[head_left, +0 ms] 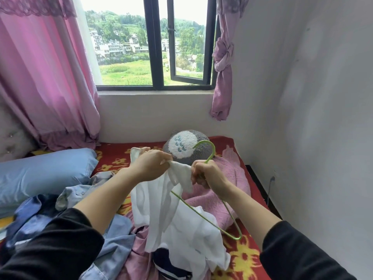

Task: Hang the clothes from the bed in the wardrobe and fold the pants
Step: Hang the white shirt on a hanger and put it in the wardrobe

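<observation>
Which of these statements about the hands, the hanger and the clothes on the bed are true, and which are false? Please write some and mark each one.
1. The right hand holds a green hanger just below its hook. True.
2. The left hand pinches a white garment at its top edge. True.
3. The white garment already hangs in a wardrobe. False: it is held over the bed, and no wardrobe is in view.
4. The pillow at the left is red. False: it is blue.
5. Denim clothes lie on the bed below the left arm. True.
6. The window is fully shut. False: its right pane stands open.
</observation>
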`<state>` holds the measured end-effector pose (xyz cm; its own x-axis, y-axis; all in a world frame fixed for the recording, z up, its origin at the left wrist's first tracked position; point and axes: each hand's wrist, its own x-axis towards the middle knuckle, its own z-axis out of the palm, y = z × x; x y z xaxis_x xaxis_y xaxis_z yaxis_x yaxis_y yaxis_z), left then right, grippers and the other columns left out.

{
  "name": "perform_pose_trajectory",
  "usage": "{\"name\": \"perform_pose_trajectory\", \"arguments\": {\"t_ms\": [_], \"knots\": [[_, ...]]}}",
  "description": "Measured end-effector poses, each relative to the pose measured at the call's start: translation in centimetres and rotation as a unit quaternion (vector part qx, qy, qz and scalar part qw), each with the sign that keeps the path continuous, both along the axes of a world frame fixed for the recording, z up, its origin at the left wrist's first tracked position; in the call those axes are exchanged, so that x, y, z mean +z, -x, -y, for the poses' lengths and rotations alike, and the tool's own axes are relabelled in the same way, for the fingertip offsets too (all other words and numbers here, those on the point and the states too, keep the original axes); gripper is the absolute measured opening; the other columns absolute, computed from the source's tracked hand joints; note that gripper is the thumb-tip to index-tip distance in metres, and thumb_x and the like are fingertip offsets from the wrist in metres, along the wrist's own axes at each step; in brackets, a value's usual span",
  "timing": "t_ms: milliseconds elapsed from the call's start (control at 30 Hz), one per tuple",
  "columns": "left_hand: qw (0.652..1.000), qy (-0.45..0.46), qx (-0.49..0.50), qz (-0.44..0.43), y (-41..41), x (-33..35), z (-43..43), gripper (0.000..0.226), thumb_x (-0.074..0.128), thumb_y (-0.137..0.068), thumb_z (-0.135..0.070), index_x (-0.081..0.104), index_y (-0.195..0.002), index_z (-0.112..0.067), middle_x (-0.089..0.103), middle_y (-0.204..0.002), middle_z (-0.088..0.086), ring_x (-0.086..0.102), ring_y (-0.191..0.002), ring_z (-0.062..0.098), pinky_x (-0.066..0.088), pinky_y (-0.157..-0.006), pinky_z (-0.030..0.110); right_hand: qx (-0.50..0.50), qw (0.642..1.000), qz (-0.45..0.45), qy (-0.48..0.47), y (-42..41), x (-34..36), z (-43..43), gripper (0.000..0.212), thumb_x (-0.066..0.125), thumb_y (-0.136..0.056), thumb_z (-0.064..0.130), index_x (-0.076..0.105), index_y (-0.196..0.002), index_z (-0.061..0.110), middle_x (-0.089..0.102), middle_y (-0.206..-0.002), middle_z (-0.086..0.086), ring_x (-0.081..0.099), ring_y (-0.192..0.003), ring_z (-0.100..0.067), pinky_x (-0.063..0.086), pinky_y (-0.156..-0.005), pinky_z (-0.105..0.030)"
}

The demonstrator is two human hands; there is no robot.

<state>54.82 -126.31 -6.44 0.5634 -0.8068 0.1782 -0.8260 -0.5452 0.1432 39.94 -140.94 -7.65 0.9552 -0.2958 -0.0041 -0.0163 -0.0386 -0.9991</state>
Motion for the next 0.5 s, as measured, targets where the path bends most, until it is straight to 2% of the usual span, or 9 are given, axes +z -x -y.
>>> {"name": "perform_pose_trajectory", "arguments": {"t_ms": [67, 100, 167, 233, 300, 367, 400, 433, 500], "knots": [[0.999, 0.032, -0.037, 0.002, 0.0, 0.0, 0.0, 0.020, 0.049, -0.088, -0.013, 0.069, -0.089, -0.018, 0.062, -0.085, -0.007, 0.057, -0.098, 0.023, 0.034, -0.095, 0.037, 0.053, 0.995, -0.014, -0.080, 0.2, 0.1, 0.0, 0.026, 0.041, -0.056, 0.006, 0.049, -0.081, 0.010, 0.057, -0.060, -0.013, 0.044, -0.044, -0.014, 0.027, -0.042, -0.018], [0.997, 0.050, -0.057, 0.003, 0.0, 0.2, -0.2, 0.021, 0.050, -0.087, -0.009, 0.070, -0.088, -0.015, 0.059, -0.082, -0.006, 0.057, -0.094, 0.025, 0.036, -0.094, 0.038, 0.078, 0.990, -0.025, -0.118, 0.4, 0.1, 0.2, 0.031, 0.041, -0.058, 0.003, 0.049, -0.087, 0.009, 0.059, -0.067, -0.014, 0.052, -0.051, -0.017, 0.033, -0.046, -0.022], [0.993, 0.076, -0.089, 0.002, -0.1, 0.5, -0.7, 0.022, 0.051, -0.086, -0.002, 0.071, -0.085, -0.011, 0.060, -0.080, -0.003, 0.056, -0.087, 0.025, 0.038, -0.088, 0.036, 0.102, 0.985, -0.053, -0.128, 0.6, -0.4, 1.3, 0.034, 0.037, -0.067, -0.006, 0.051, -0.097, 0.006, 0.063, -0.084, -0.017, 0.060, -0.067, -0.020, 0.043, -0.059, -0.028], [0.990, 0.096, -0.105, -0.003, 0.0, 0.8, -1.1, 0.022, 0.051, -0.086, 0.002, 0.070, -0.084, -0.008, 0.063, -0.080, 0.002, 0.055, -0.083, 0.024, 0.037, -0.082, 0.032, 0.084, 0.990, -0.104, -0.033, 0.8, -1.1, 2.3, 0.035, 0.037, -0.074, -0.014, 0.053, -0.100, 0.003, 0.065, -0.095, -0.015, 0.060, -0.072, -0.017, 0.046, -0.063, -0.027], [0.986, 0.118, -0.120, -0.010, 0.3, 1.2, -1.1, 0.022, 0.051, -0.086, 0.003, 0.071, -0.083, -0.008, 0.064, -0.079, 0.005, 0.054, -0.081, 0.023, 0.033, -0.077, 0.026, 0.098, 0.983, -0.133, 0.086, 0.9, -1.9, 2.0, 0.027, 0.056, -0.080, -0.006, 0.057, -0.104, 0.007, 0.066, -0.100, -0.010, 0.062, -0.073, -0.010, 0.049, -0.062, -0.022], [0.981, 0.135, -0.136, -0.021, 0.9, 1.5, -0.6, 0.023, 0.052, -0.085, 0.004, 0.071, -0.083, -0.009, 0.064, -0.078, 0.006, 0.053, -0.079, 0.023, 0.031, -0.075, 0.024, 0.129, 0.974, -0.119, 0.140, 0.3, -2.6, 0.7, 0.032, 0.074, -0.078, 0.012, 0.061, -0.107, 0.006, 0.067, -0.099, -0.013, 0.062, -0.078, -0.009, 0.052, -0.062, -0.025], [0.979, 0.142, -0.144, -0.030, 1.1, 1.7, -0.4, 0.024, 0.052, -0.085, 0.004, 0.072, -0.083, -0.010, 0.064, -0.078, 0.006, 0.053, -0.078, 0.021, 0.031, -0.075, 0.023, 0.118, 0.974, -0.099, 0.165, 0.0, -2.9, -0.2, 0.028, 0.074, -0.079, 0.020, 0.064, -0.100, 0.004, 0.068, -0.095, -0.015, 0.060, -0.078, -0.011, 0.053, -0.065, -0.032], [0.976, 0.149, -0.151, -0.041, 1.3, 1.9, -0.2, 0.025, 0.052, -0.085, 0.004, 0.073, -0.084, -0.011, 0.065, -0.079, 0.004, 0.053, -0.077, 0.019, 0.032, -0.075, 0.021, 0.088, 0.978, -0.075, 0.172, -0.4, -3.1, -0.9, 0.022, 0.069, -0.081, 0.026, 0.065, -0.087, 0.005, 0.068, -0.083, -0.011, 0.058, -0.073, -0.011, 0.050, -0.065, -0.032], [0.972, 0.160, -0.162, -0.056, 1.5, 2.3, -0.2, 0.027, 0.053, -0.083, 0.004, 0.074, -0.084, -0.013, 0.066, -0.079, -0.001, 0.054, -0.076, 0.013, 0.034, -0.078, 0.017, 0.017, 0.994, -0.045, 0.097, -0.6, -3.0, -1.1, 0.021, 0.061, -0.086, 0.027, 0.059, -0.072, 0.012, 0.061, -0.062, 0.005, 0.052, -0.058, -0.004, 0.044, -0.056, -0.023]]}}
